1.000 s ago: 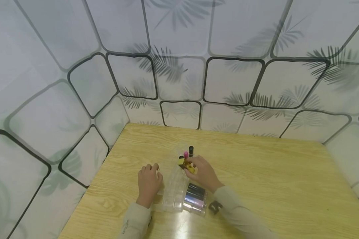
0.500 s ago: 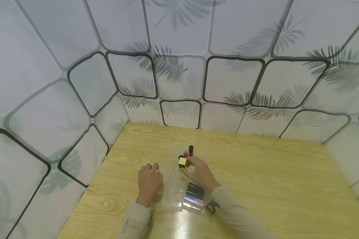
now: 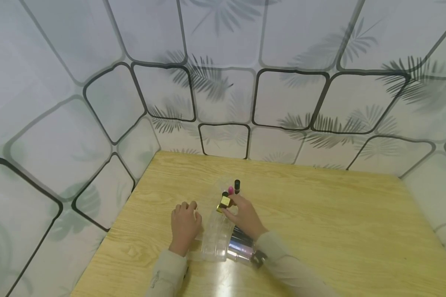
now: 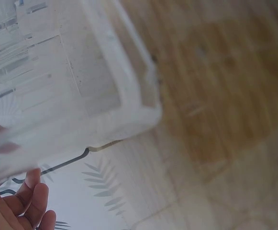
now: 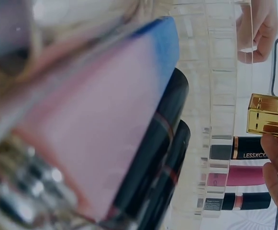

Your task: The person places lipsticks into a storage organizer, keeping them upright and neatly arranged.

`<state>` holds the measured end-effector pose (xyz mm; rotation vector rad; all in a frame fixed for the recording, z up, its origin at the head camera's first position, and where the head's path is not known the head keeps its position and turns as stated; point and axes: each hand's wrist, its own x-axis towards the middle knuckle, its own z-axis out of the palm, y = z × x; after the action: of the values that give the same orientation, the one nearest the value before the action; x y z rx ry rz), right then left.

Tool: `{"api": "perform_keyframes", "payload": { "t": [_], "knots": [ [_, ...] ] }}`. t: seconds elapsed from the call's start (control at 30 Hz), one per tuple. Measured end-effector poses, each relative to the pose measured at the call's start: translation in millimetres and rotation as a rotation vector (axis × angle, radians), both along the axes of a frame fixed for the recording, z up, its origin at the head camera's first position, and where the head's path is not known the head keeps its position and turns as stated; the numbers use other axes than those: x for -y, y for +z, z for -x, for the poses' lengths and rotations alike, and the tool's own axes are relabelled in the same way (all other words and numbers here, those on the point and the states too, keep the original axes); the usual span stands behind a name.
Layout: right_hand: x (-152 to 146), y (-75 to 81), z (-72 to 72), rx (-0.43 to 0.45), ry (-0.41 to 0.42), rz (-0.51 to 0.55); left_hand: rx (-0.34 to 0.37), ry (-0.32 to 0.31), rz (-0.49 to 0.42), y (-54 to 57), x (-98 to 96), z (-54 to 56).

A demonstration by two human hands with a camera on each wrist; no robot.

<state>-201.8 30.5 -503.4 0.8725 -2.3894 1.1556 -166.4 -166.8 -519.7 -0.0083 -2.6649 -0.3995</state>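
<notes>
My right hand (image 3: 243, 215) pinches a gold and dark square lipstick (image 3: 225, 202) between thumb and fingers, over the far part of a clear stepped lipstick organizer (image 3: 214, 243). In the right wrist view the lipstick's gold case (image 5: 269, 115) shows at the fingertips, beside a row of standing tubes. That row has a black lipstick (image 5: 249, 148), a pink one (image 5: 244, 176) and another black one (image 5: 249, 201) in the organizer's slots. At the organizer's left side my left hand (image 3: 186, 227) grips its clear wall (image 4: 57, 143), with the thumb blurred behind the plastic.
Several tubes lie side by side right of the organizer: black ones (image 3: 241, 236), a blue-pink one (image 3: 240, 248) and clear ones at the near end. A small dark object (image 3: 259, 258) is near the right sleeve. The wooden table (image 3: 338, 218) meets patterned walls behind and left.
My right hand has moved slightly left with the gold lipstick and turned it from a slanted pose so its gold end faces up. The left hand stays in place.
</notes>
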Motion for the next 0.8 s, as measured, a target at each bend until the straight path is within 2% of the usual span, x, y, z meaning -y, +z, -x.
{"api": "perform_keyframes", "payload": {
  "t": [0.17,0.33,0.5,0.8],
  "knots": [
    [4.0,-3.4,0.0,-0.026,-0.041,-0.010,-0.002,-0.001,0.003,-1.0,0.6,0.4],
    [5.9,-1.2,-1.8,0.003,-0.073,-0.031,-0.031,-0.003,0.009,-1.2,0.6,0.7],
    [6.4,-0.6,-1.7,0.027,-0.080,-0.051,-0.046,-0.003,0.012,-1.8,1.0,1.0],
    [7.7,-0.7,-0.4,0.031,-0.080,-0.071,-0.022,-0.001,-0.004,0.2,0.4,0.6]
  ]
}}
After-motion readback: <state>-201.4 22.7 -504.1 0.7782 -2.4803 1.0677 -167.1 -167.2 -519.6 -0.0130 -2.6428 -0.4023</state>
